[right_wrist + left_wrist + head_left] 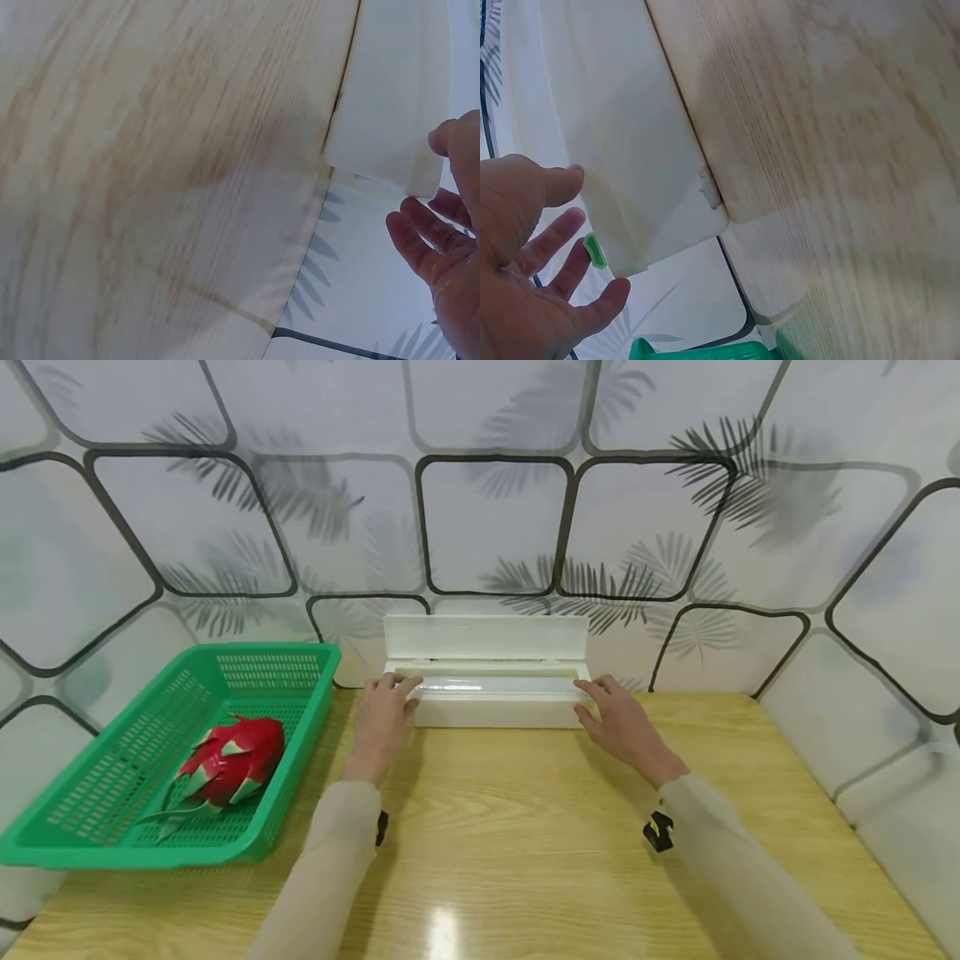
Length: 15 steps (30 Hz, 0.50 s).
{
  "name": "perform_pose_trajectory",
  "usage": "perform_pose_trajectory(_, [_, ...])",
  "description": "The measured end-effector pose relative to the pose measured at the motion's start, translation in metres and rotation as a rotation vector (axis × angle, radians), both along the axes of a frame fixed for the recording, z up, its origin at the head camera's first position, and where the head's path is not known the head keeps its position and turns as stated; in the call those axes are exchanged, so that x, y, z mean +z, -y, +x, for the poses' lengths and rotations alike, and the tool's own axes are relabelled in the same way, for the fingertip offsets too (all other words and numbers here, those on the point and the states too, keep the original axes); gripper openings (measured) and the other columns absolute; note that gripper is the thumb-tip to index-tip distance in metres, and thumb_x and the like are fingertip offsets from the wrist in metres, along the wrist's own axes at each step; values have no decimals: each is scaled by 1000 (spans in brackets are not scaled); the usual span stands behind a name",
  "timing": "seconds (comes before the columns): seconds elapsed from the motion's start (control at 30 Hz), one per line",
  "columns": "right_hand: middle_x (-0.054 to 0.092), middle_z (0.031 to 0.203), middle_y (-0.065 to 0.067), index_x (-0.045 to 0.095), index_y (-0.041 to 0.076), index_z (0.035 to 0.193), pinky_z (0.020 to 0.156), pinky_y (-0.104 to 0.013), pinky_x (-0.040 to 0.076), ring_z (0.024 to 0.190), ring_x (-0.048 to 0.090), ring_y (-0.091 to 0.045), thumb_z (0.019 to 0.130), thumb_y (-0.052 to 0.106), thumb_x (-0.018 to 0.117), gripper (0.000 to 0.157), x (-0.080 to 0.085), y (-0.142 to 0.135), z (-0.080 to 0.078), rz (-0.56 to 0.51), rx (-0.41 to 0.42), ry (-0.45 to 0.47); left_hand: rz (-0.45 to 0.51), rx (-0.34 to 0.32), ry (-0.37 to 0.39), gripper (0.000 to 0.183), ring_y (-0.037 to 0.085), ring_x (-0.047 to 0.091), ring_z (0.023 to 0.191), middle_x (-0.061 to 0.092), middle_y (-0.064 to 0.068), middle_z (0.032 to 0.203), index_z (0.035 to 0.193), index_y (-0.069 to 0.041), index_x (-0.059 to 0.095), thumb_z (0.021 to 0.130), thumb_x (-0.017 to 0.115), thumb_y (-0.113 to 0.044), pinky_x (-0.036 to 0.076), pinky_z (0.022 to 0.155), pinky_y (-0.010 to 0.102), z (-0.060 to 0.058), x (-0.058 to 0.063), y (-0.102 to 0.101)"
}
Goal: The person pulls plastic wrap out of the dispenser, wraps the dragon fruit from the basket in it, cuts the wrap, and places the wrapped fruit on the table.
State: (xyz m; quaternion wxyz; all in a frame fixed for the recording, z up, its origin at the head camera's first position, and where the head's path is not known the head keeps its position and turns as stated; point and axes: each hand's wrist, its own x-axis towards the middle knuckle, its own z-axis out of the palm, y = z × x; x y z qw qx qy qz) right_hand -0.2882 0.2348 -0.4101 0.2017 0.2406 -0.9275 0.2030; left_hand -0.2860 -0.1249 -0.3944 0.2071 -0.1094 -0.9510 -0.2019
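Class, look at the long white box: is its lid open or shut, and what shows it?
Open: the lid stands raised along the back of the white box, leaving the shiny contents visible inside.

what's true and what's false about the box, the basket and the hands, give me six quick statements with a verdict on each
1. The dragon fruit lies inside the green basket. True.
2. The lid of the white box is shut. False: it stands raised at the back.
3. The right hand is at the right end of the box. True.
4. The left hand reaches into the basket. False: it is at the left end of the box.
5. The basket is to the left of the box. True.
6. The sleeves are black. False: they are light beige.
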Motion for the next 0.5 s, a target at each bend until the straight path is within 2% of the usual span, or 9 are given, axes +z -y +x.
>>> perform_pose_trajectory(0.17, [59,104,-20,60,-7,134,63,-38,46,72,53,-22,97,6,66,39,0,-2,4,-20,-5,-28,-27,-19,-8,32,44,62,111,67,17,129,129,-11,70,97,70,-13,55,90,53,-2,-1,-3])
perform_pose_trajectory(0.37, [60,100,-18,63,-6,130,60,-32,42,67,48,-18,96,5,68,37,1,-9,3,-32,-18,-64,-24,-13,36,33,43,59,117,67,14,131,132,-14,69,99,68,-20,55,87,58,-3,0,-7])
perform_pose_trajectory(0.5, [61,100,-19,62,-6,132,62,-36,46,73,56,-24,98,7,65,36,5,-12,1,-40,-23,-20,-23,-22,63,32,43,59,118,67,14,132,132,-14,69,101,66,-22,55,85,59,-4,2,-5])
